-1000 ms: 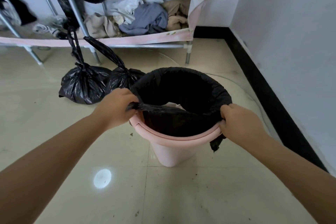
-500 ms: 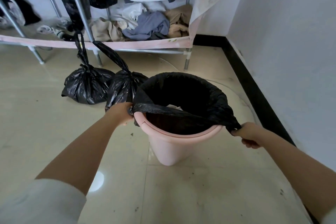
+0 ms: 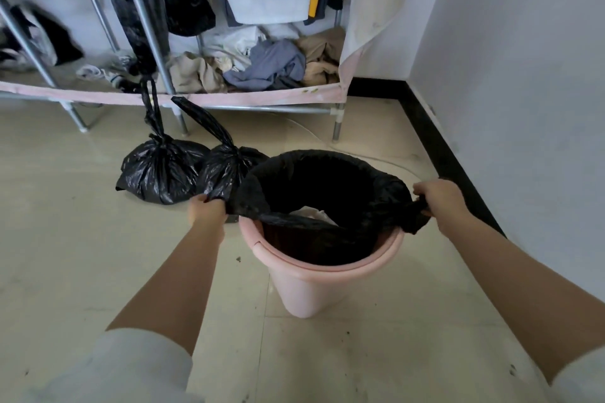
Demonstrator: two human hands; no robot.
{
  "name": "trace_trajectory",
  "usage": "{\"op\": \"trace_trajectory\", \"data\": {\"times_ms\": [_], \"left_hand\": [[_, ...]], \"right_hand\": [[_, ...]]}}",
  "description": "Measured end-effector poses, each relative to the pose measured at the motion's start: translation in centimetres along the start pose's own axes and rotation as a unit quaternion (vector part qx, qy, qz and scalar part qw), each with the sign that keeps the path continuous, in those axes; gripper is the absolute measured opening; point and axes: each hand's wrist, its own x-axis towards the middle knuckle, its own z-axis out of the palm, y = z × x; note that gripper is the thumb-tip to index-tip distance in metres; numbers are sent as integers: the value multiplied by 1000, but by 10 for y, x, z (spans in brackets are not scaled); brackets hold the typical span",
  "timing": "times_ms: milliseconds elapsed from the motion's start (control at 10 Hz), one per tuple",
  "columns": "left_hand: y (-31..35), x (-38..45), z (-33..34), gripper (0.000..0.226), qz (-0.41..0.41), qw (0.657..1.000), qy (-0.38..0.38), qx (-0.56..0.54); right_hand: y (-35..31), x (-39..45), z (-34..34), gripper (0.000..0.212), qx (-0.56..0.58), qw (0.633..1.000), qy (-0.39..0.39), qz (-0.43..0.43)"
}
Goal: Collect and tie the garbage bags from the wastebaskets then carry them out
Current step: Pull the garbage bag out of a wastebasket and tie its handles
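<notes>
A pink wastebasket stands on the tiled floor with a black garbage bag lining it. The bag's near edge is off the rim and stretched across the opening; pale trash shows inside. My left hand grips the bag's left edge beside the basket. My right hand grips a bunched piece of the bag's right edge, pulled out past the rim. Two tied black garbage bags sit on the floor just behind and left of the basket.
A metal clothes rack with hanging garments and a pile of clothes on its low shelf stands behind. A white wall with a black baseboard runs along the right. A thin white cable lies on the floor behind the basket.
Both hands have pulled the bag's edge off the near rim and outward, the right hand moving farther right and up. The camera has risen and drawn back.
</notes>
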Motion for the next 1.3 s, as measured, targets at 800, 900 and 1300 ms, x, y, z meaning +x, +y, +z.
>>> {"op": "trace_trajectory", "data": {"times_ms": [800, 900, 1300], "left_hand": [[235, -104, 34, 16, 291, 957, -3, -15], [288, -122, 13, 25, 294, 950, -18, -103], [339, -147, -150, 31, 519, 853, -17, -42]], "right_hand": [[-260, -56, 25, 28, -91, 872, 31, -479], [-300, -89, 24, 29, -37, 836, 48, -545], [-404, -238, 99, 27, 89, 784, -32, -614]]}}
